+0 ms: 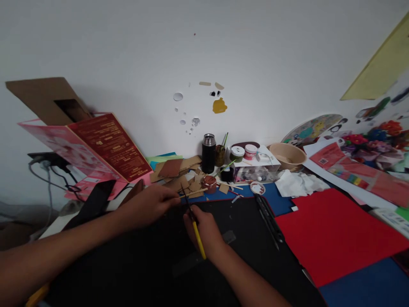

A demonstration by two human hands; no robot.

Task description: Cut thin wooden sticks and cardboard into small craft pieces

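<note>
My left hand (150,206) pinches a thin wooden stick (194,192) that points right, over the far edge of a black mat (243,221). My right hand (204,228) is closed round a pair of yellow-handled scissors (196,230), whose dark blades (185,197) reach up to the stick close to my left fingertips. Both hands hover just above the mat. Behind the stick lie several brown cardboard scraps (179,172) and a small brown pot (210,183).
A black flask (208,152), paint jars (243,152) and a clear box (255,170) stand by the wall. A beige bowl (287,155) and crumpled tissue (297,183) sit to the right. A red sheet (335,234) covers the blue table; a black cutter (270,221) lies beside it. Pink boxes (96,149) lean at left.
</note>
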